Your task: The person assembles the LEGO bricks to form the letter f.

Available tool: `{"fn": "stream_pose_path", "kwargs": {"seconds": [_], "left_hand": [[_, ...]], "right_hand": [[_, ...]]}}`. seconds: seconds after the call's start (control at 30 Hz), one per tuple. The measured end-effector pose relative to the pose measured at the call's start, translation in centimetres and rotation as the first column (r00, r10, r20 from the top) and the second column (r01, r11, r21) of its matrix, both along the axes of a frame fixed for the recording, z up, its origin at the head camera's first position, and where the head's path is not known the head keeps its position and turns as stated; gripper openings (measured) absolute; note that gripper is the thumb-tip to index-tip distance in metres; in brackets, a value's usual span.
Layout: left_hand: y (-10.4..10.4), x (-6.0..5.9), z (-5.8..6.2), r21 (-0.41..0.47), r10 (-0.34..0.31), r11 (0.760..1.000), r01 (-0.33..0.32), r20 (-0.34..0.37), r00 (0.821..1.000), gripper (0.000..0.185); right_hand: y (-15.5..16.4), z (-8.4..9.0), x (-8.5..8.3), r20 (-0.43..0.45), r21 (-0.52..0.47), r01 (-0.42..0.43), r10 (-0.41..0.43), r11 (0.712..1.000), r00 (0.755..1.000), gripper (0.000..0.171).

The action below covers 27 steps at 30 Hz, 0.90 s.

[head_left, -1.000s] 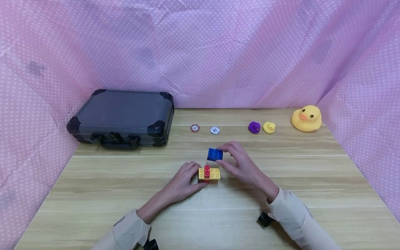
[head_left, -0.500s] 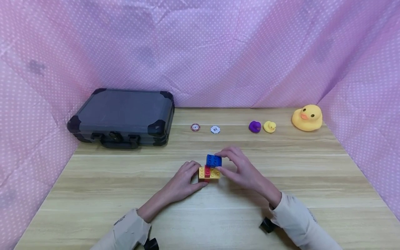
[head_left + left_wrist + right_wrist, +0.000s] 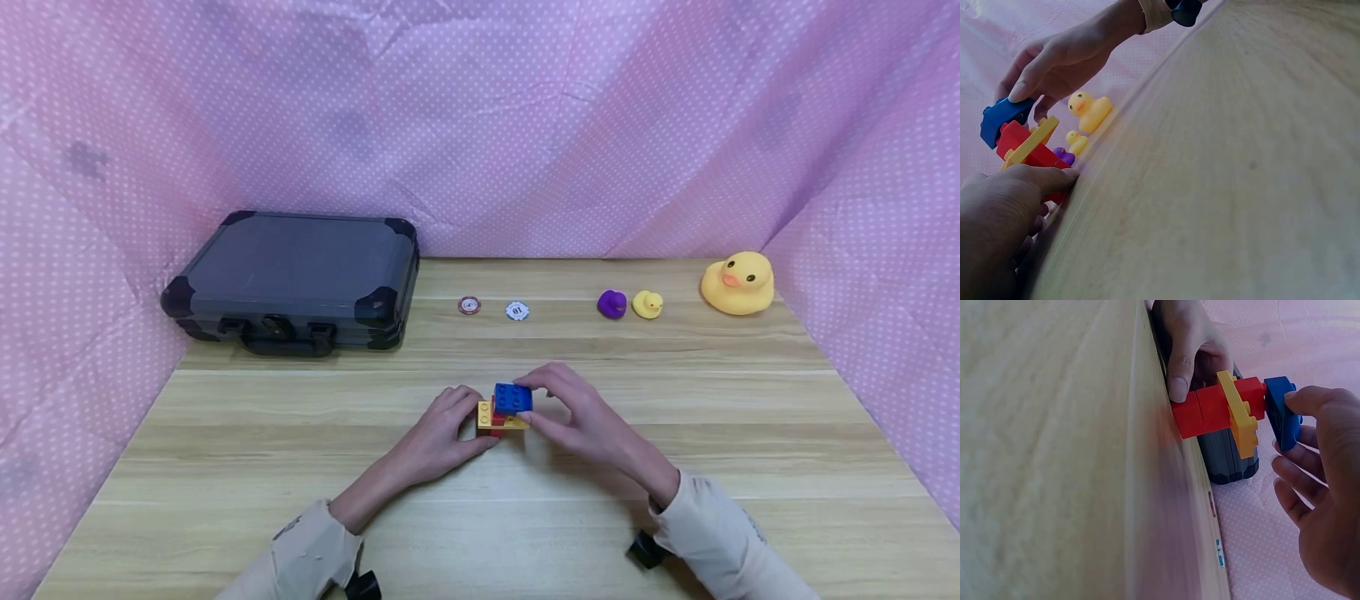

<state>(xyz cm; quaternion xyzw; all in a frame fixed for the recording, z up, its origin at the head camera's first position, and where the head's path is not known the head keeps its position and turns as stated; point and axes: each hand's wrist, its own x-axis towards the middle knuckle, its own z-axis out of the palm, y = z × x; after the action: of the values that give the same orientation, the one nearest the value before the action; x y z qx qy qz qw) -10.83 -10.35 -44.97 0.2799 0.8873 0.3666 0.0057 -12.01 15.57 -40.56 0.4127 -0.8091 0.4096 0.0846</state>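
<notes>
A small stack of toy building blocks stands on the wooden table. Its base is red blocks (image 3: 1199,414), with a flat yellow block (image 3: 484,414) across them and another red block (image 3: 1251,394) on top. My left hand (image 3: 437,442) grips the red base, thumb on the near side and fingers behind. My right hand (image 3: 592,421) pinches a blue block (image 3: 513,398) between thumb and fingers. The blue block is at the top red block, slightly tilted in the right wrist view; whether its studs are joined I cannot tell.
A dark grey case (image 3: 300,267) lies at the back left. Behind the stack are a red-rimmed chip (image 3: 469,305) and a white chip (image 3: 517,311). Farther right sit a purple duck (image 3: 612,304), a small yellow duck (image 3: 647,304) and a large yellow duck (image 3: 737,283). A pink dotted curtain (image 3: 480,125) surrounds the table.
My right hand has brought the blue block toward me and down, from behind the stack to its top red block. My left hand stays at the red base.
</notes>
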Motion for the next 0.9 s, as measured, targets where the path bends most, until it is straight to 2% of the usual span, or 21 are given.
{"fn": "stream_pose_path", "kwargs": {"seconds": [0.33,0.77,0.9], "left_hand": [[0.01,-0.06,0.12,-0.002,0.005,1.0,-0.005,0.02,1.0,0.036],[0.01,-0.14,0.21,-0.006,0.004,1.0,-0.004,0.02,1.0,0.037],[-0.05,-0.18,0.24,-0.006,0.002,1.0,-0.002,0.016,1.0,0.036]], "right_hand": [[-0.03,0.32,0.22,0.04,-0.003,-0.02,0.02,1.0,0.999,0.042],[-0.18,0.61,0.14,0.008,0.032,-0.025,0.025,0.999,1.0,0.043],[-0.19,0.64,0.01,-0.038,0.056,-0.028,0.03,0.998,0.999,0.042]]}}
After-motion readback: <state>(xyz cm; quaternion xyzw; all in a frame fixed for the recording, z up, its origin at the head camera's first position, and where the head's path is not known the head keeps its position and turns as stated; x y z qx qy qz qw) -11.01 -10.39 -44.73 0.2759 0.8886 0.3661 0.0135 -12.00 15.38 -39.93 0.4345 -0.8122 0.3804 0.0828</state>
